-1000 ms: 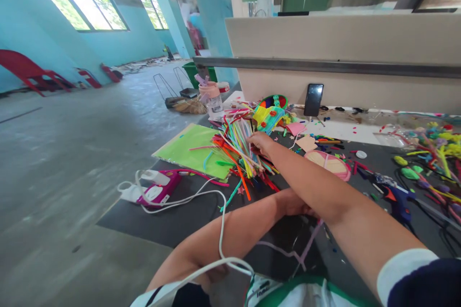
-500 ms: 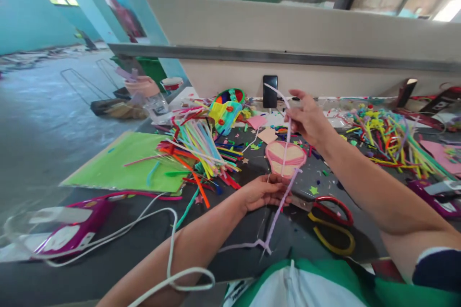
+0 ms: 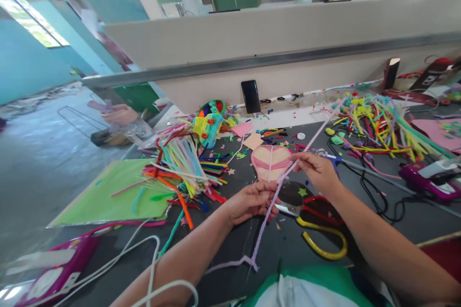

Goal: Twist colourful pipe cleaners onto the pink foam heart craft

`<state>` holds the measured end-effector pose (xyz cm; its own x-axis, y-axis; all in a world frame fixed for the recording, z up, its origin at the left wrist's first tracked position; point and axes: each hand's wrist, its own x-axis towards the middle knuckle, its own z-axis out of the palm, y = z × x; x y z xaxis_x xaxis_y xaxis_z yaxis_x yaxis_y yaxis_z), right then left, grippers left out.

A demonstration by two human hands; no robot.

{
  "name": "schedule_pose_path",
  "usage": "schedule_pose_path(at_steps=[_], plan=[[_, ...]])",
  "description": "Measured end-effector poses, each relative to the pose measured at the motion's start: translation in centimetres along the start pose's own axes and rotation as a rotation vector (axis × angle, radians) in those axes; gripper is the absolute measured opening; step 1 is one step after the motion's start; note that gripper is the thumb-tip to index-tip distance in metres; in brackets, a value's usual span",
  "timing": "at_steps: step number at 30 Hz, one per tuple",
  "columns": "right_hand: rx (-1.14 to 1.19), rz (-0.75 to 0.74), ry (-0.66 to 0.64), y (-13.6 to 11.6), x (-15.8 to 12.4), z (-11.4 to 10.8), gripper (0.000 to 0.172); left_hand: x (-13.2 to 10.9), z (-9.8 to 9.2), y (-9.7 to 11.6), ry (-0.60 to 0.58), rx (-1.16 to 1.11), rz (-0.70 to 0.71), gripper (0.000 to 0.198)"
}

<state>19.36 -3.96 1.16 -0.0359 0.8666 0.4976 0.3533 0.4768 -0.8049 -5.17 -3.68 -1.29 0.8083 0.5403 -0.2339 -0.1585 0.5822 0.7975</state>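
Note:
My left hand (image 3: 252, 204) pinches a lilac pipe cleaner (image 3: 264, 223) whose lower part looks twisted and runs down to a bent fork above the dark tabletop. Its straight strand slants up to the right, and my right hand (image 3: 317, 170) grips that strand between thumb and fingers, a short way above my left. Behind my hands lies a pink and cream heart-shaped piece (image 3: 271, 159), with a pale strand across its middle. Scissors (image 3: 322, 235) with red and yellow handles rest just right of my left hand, the blades partly hidden by the fingers.
Loose pipe cleaners (image 3: 187, 158) are heaped at left, with another pile (image 3: 389, 122) at right. A green sheet (image 3: 115, 192) lies at left. A phone (image 3: 250, 97) leans on the partition. A white cable (image 3: 154, 249) crosses my left arm. Purple glue guns (image 3: 434, 180) sit either side.
My right hand has come down and closer to my left. The upper strand, upright before, now slants up to the right. The view has shifted slightly.

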Motion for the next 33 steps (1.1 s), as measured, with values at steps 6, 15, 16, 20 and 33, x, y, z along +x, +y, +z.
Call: schedule_pose_path(at_steps=[6, 15, 16, 20, 33], plan=[[-0.253, -0.447, -0.057, 0.0, -1.3, 0.4, 0.024, 0.4, 1.7, 0.8, 0.011, -0.028, -0.070, 0.038], [-0.266, -0.571, -0.196, -0.3, -2.4, 1.2, 0.051, 1.8, 2.6, -1.2, 0.235, 0.052, 0.009, 0.022], [-0.277, -0.553, -0.187, -0.4, -2.4, 1.2, 0.054, 1.9, 2.6, -1.4, 0.259, 0.059, 0.007, 0.022], [-0.160, -0.431, -0.093, -0.9, -2.6, 1.2, 0.068, 1.9, 2.4, -1.5, 0.290, 0.037, -0.038, 0.026], [0.420, 0.036, 0.328, -0.5, -0.7, -1.3, 0.026, 1.5, 2.1, -1.0, 0.242, -0.046, -0.002, 0.022]])
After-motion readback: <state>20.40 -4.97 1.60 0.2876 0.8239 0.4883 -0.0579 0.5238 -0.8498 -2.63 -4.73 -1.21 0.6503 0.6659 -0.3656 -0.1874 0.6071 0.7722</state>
